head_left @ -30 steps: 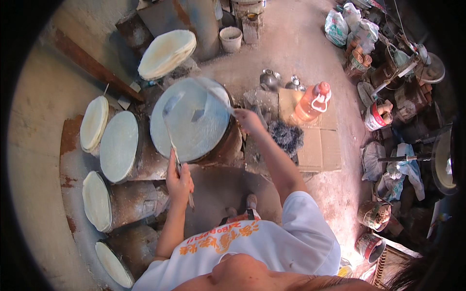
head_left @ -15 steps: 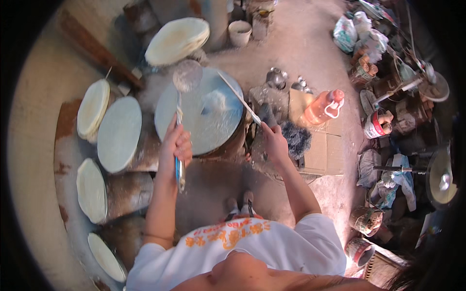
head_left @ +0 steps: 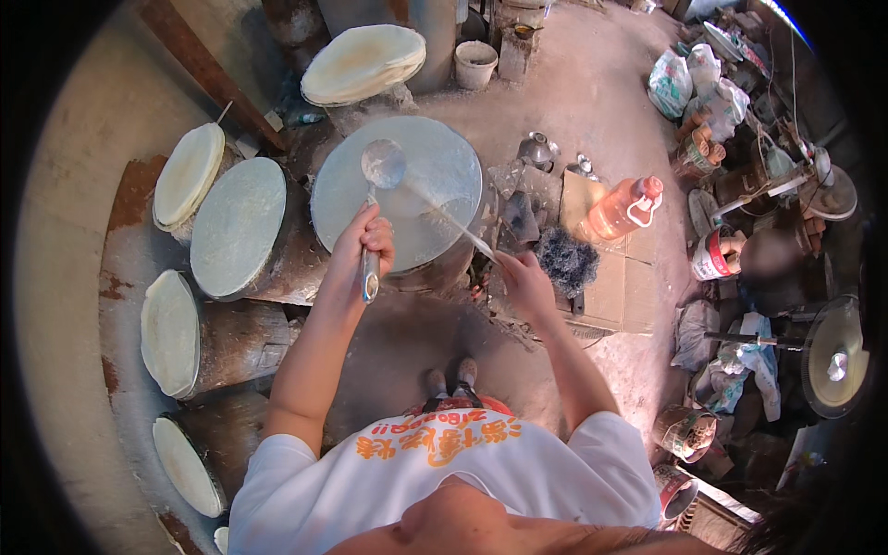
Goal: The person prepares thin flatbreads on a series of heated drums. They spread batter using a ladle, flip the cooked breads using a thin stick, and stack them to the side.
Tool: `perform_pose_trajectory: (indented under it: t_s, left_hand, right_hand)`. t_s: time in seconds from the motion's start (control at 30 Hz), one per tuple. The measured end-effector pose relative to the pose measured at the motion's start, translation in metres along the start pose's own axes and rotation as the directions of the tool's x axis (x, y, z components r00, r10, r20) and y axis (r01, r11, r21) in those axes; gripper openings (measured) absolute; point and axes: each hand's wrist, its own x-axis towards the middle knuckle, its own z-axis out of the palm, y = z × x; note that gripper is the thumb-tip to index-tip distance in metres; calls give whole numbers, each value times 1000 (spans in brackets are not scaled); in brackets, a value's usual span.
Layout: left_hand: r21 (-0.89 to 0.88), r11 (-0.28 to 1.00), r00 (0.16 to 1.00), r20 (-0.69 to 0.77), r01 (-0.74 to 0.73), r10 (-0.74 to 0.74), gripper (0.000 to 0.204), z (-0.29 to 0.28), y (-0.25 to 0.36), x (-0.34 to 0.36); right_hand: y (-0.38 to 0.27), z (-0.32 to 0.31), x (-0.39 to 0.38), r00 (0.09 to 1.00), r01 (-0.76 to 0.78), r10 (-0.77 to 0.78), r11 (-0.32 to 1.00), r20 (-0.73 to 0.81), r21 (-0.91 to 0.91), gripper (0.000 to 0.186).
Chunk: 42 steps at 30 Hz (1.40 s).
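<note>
A ladle [head_left: 383, 165] hangs over the large round griddle [head_left: 344, 199], its handle in my closed left hand [head_left: 368, 242]. My right hand [head_left: 525, 282] is closed round the near end of a long thin pale tool [head_left: 453, 220]; whether it is a stick or a narrow spatula I cannot make out. Its far end reaches over the griddle close to the ladle's bowl. A pale, wet-looking layer covers the griddle top; whether either tool touches it cannot be told.
Stacks of thin round flatbreads [head_left: 363, 65] rest beyond and left of the griddle. Another round griddle [head_left: 239, 227] stands at left. On the right are a pink bottle [head_left: 622, 209], cardboard [head_left: 618, 291], a dark bristly clump [head_left: 567, 262] and a fan [head_left: 835, 356].
The ladle has come nearer and to the right, over the middle of the griddle. The pale tool's far end has dropped toward the ladle. The whole view has shifted slightly.
</note>
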Motion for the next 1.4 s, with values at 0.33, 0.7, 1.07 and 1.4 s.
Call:
perform_pose_trajectory:
  t_s: [0.33, 0.7, 1.07, 1.4]
  left_hand:
    - [-271, 936, 971, 15, -227, 240, 29, -51, -83, 16]
    - [-754, 642, 764, 495, 141, 413, 40, -90, -86, -114]
    - [-550, -558, -594, -135, -621, 793, 35, -201, -315, -456]
    - [285, -784, -175, -958, -552, -225, 16, -601, -543, -542]
  right_hand:
    - [-62, 83, -9, 976, -200, 211, 777, 53, 597, 35]
    - [-6, 30, 5, 927, 213, -253, 963, 275, 168, 31]
    - [-243, 195, -146, -23, 206, -907, 407, 420, 890, 36]
    - [-430, 313, -208, -127, 149, -848, 497, 515, 855, 40]
